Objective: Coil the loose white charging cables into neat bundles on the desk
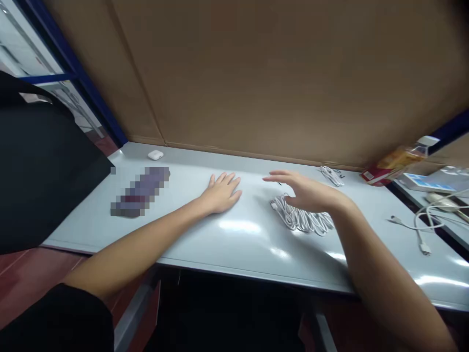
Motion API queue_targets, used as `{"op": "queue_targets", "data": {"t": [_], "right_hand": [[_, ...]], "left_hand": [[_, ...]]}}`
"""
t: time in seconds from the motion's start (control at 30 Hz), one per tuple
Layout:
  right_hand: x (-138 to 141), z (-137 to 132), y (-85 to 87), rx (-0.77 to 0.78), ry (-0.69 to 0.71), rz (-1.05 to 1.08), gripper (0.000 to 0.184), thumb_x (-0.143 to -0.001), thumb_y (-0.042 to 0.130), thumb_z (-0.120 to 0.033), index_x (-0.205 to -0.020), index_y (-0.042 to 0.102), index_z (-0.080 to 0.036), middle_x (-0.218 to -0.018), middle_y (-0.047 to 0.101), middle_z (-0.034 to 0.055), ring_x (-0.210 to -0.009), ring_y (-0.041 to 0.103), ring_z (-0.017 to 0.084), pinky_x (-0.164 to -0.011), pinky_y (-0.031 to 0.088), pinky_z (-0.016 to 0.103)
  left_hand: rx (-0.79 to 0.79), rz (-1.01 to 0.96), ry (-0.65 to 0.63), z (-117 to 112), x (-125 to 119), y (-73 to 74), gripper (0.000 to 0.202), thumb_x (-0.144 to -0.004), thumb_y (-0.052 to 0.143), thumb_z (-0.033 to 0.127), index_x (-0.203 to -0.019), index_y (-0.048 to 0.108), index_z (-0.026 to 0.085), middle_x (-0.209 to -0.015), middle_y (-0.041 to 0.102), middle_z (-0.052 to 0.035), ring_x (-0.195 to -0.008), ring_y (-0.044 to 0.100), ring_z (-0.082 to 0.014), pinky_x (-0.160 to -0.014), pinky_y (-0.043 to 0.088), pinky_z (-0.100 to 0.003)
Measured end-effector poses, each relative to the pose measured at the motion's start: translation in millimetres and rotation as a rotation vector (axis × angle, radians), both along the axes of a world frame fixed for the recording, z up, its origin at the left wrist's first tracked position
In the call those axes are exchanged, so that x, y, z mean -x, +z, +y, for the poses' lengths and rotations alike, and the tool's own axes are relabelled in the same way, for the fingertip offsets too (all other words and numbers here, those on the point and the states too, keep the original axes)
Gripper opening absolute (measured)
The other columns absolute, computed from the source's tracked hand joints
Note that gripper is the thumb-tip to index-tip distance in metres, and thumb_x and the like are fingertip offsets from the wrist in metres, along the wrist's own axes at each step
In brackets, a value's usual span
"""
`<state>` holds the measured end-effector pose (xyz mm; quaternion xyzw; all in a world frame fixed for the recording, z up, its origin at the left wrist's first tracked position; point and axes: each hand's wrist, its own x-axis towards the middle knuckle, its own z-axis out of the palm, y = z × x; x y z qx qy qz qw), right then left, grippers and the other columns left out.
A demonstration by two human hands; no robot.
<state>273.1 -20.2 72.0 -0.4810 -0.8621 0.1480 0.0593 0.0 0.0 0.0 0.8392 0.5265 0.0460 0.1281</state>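
My left hand [221, 192] lies flat and open on the pale grey table [238, 239], fingers spread, holding nothing. My right hand [306, 191] hovers open just above a loose pile of white cables [302, 219], fingers stretched out to the left and empty. The pile lies under and just in front of that hand. A smaller bundle of white cable [331, 175] rests farther back near the brown board.
A small white earbud case [155, 155] sits at the back left, a blurred-out purple object [141, 191] beside it. At the right lie a loose white cable [417, 227], a bottle on its side [397, 161] and a white box [425, 182]. A brown board [274, 73] walls the back.
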Motion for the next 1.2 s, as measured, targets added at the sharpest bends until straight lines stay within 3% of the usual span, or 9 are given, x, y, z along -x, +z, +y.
{"op": "queue_targets", "data": {"t": [0.13,0.2,0.33,0.43,0.6,0.73,0.9,1.03,1.2], "right_hand": [[-14.6,11.7,-6.9,0.046,-0.081,-0.155,0.083,-0.071,0.066,-0.010,-0.149,0.052,-0.034,-0.161,0.041,0.0079,-0.148,0.039,0.036,-0.109,0.049,0.053],[-4.1,11.3,-17.2,0.048,-0.077,-0.161,0.080,-0.072,0.069,-0.014,-0.149,0.053,-0.032,-0.161,0.041,0.0102,-0.150,0.034,0.037,-0.112,0.045,0.055],[32.1,2.5,-39.3,-0.040,-0.027,-0.032,0.060,-0.086,0.064,-0.028,-0.145,0.057,-0.025,-0.157,0.045,0.0134,-0.149,0.035,0.035,-0.116,0.039,0.054],[51.0,-3.5,-45.9,-0.145,-0.004,0.083,0.059,-0.090,0.059,-0.027,-0.148,0.053,-0.020,-0.153,0.048,0.0158,-0.145,0.040,0.032,-0.117,0.038,0.050],[34.1,-3.2,-18.1,-0.080,-0.061,0.186,0.049,-0.093,0.059,-0.046,-0.138,0.060,-0.027,-0.142,0.059,0.0117,-0.128,0.057,0.032,-0.106,0.047,0.049],[1.5,6.1,2.9,0.150,-0.099,-0.052,0.048,-0.072,0.079,-0.048,-0.113,0.074,-0.026,-0.114,0.070,0.0090,-0.098,0.067,0.029,-0.079,0.054,0.038],[-9.3,15.8,-4.0,0.292,-0.106,-0.198,0.030,-0.066,0.081,-0.036,-0.095,0.079,-0.028,-0.096,0.072,0.0042,-0.076,0.066,0.022,-0.065,0.048,0.033],[-3.9,15.5,-5.8,0.310,-0.076,-0.187,0.019,-0.074,0.076,-0.038,-0.089,0.078,-0.027,-0.096,0.074,0.0037,-0.078,0.066,0.022,-0.067,0.047,0.032],[0.1,10.7,2.7,0.317,-0.055,-0.109,0.022,-0.081,0.070,-0.043,-0.091,0.075,-0.024,-0.093,0.073,0.0045,-0.077,0.064,0.020,-0.063,0.045,0.030]], "left_hand": [[-0.010,-0.017,0.008,0.6,2.1,1.0,0.063,-0.103,0.029,0.049,-0.158,0.036,0.019,-0.170,0.024,-0.0121,-0.157,0.016,-0.0377,-0.123,0.011,-0.066],[-0.059,-0.098,-0.027,0.4,2.7,3.8,0.058,-0.101,0.036,0.046,-0.151,0.047,0.019,-0.164,0.037,-0.0136,-0.153,0.028,-0.0370,-0.122,0.019,-0.062],[-0.108,-0.363,-0.223,-2.8,2.3,15.4,0.031,-0.095,0.049,0.036,-0.110,0.070,0.019,-0.115,0.072,-0.0089,-0.109,0.065,-0.0243,-0.099,0.050,-0.038],[-0.051,-0.363,-0.300,-5.5,5.2,26.3,0.017,-0.088,0.055,0.031,-0.089,0.067,0.020,-0.091,0.070,-0.0048,-0.085,0.064,-0.0205,-0.080,0.051,-0.034],[0.110,-0.277,-0.323,-1.5,26.6,43.5,0.027,-0.083,0.066,0.044,-0.099,0.066,0.022,-0.106,0.065,-0.0058,-0.093,0.061,-0.0218,-0.082,0.049,-0.034],[0.310,-0.156,-0.364,4.6,39.7,46.7,0.045,-0.066,0.082,0.054,-0.096,0.069,0.023,-0.107,0.062,-0.0055,-0.095,0.060,-0.0233,-0.079,0.049,-0.032],[0.356,-0.194,-0.345,7.0,37.6,41.0,0.038,-0.075,0.075,0.053,-0.102,0.072,0.026,-0.107,0.067,-0.0043,-0.096,0.061,-0.0213,-0.079,0.048,-0.028],[0.288,-0.217,-0.165,9.1,40.2,37.8,0.068,-0.075,0.073,0.061,-0.131,0.057,0.025,-0.107,0.068,-0.0043,-0.087,0.063,-0.0198,-0.071,0.047,-0.028],[0.272,-0.194,-0.155,13.3,40.7,33.4,0.055,-0.070,0.077,0.062,-0.106,0.068,0.022,-0.105,0.068,-0.0059,-0.090,0.062,-0.0216,-0.072,0.047,-0.029]]}}
